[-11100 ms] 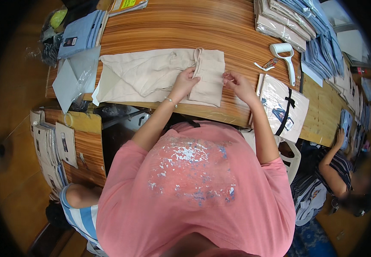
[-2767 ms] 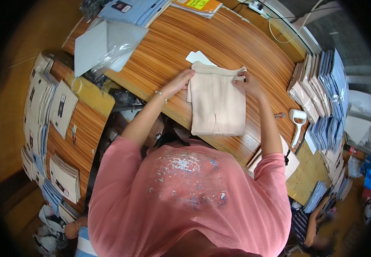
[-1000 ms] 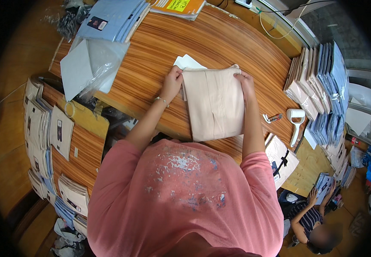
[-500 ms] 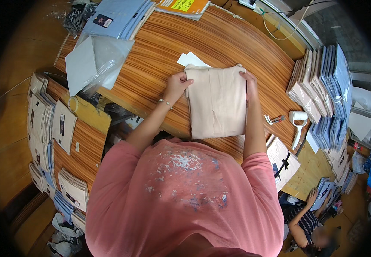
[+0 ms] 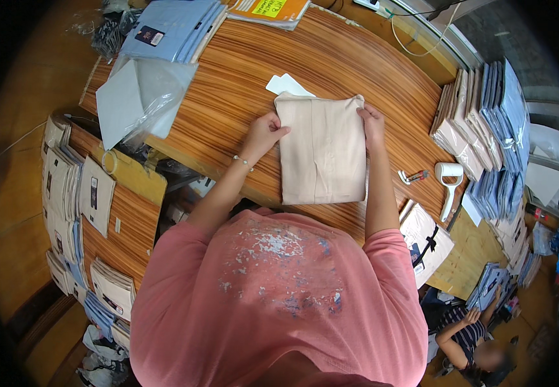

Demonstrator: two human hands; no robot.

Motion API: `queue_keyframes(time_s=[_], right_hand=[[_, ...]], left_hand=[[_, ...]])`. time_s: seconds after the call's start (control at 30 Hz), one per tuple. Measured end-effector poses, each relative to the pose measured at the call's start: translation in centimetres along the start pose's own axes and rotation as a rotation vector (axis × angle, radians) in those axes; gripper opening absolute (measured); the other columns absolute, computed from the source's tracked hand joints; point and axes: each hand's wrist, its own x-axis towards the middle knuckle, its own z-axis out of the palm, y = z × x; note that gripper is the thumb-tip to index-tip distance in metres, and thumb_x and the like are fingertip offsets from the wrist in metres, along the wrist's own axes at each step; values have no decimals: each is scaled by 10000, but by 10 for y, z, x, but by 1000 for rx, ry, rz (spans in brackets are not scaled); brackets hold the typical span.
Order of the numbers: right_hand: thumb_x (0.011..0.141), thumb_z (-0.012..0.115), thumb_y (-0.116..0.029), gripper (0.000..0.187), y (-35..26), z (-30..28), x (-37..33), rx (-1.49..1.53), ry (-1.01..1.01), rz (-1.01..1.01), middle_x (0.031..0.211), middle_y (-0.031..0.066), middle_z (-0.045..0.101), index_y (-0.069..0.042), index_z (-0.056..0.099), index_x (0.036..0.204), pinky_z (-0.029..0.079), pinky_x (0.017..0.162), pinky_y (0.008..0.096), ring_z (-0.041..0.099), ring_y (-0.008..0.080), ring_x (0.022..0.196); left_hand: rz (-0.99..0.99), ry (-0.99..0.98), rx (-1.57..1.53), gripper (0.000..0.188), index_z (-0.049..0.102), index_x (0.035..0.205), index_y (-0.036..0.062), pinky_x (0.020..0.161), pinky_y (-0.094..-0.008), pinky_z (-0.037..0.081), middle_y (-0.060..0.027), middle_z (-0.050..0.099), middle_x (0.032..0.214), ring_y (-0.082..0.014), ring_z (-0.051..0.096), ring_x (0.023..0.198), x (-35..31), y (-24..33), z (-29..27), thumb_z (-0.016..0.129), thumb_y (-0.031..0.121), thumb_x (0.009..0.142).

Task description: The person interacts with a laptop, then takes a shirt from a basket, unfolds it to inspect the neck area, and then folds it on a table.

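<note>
A folded beige garment (image 5: pixel 323 151), with a lengthwise seam down its middle, lies on the wood-grain table in front of me. My left hand (image 5: pixel 265 137) has curled fingers at the garment's upper left edge, its thumb lapping over the cloth. At the upper right edge, my right hand (image 5: pixel 372 126) pinches the cloth, thumb on top and fingers bent around the side. White card pieces (image 5: pixel 286 84) stick out just beyond the garment's far edge. What lies beneath the garment is hidden.
At right are a white lint roller (image 5: pixel 448 187), a small red-and-white tool (image 5: pixel 413 176) and stacks of bagged garments (image 5: pixel 466 119). Folded blue garments (image 5: pixel 170 29) and clear plastic bags (image 5: pixel 157 97) sit far left. A co-worker (image 5: pixel 463 338) handles blue garments at lower right.
The garment and both hands have shifted slightly left in view, along with much of the scene. My right fingers are more bent at the edge. The co-worker's hands have moved.
</note>
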Motion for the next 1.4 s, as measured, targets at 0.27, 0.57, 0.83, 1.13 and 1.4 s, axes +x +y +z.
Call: queue_keyframes(time_s=[0.27, 0.57, 0.83, 1.13, 1.4], right_hand=[[842, 567, -51, 175, -7, 8, -1, -111, 42, 3, 808, 53, 658, 24, 661, 971, 471, 641, 251, 593, 126, 691], [888, 564, -128, 135, -1, -12, 21, -834, 69, -270, 755, 48, 634, -4, 602, 927, 439, 575, 277, 546, 120, 613], [752, 640, -261, 561, -57, -221, -95, -1385, 965, -277, 1232, 222, 496, -45, 500, 1251, 387, 946, 482, 431, 385, 1192], [826, 613, -313, 273, -25, -371, -119, -1215, 637, 27, 757, 107, 635, -83, 647, 969, 505, 677, 364, 625, 250, 719], [938, 446, -161, 176, -56, 35, -162, 144, -233, 294, 816, 90, 564, -57, 393, 1069, 525, 566, 330, 579, 201, 628]], left_hand=[[0, 164, 210, 260, 520, 966, 40, 660, -337, 455, -64, 573, 798, -192, 561, 740, -1, 17, -2, 686, 136, 791], [628, -378, 668, 579, 464, 1309, 165, 1075, -550, 202, -149, 341, 1404, -350, 220, 1351, -38, 51, 74, 625, 413, 811], [637, -335, 716, 598, 437, 1327, 145, 1062, -601, 176, -125, 283, 1447, -341, 157, 1381, -31, 34, 68, 599, 418, 820], [752, -328, 744, 618, 428, 1318, 91, 1064, -586, 182, -124, 295, 1439, -327, 188, 1371, -26, 31, 80, 592, 414, 817], [700, -280, 749, 635, 467, 1272, 44, 1098, -495, 194, -190, 384, 1365, -358, 291, 1313, -29, 19, 70, 562, 468, 809]])
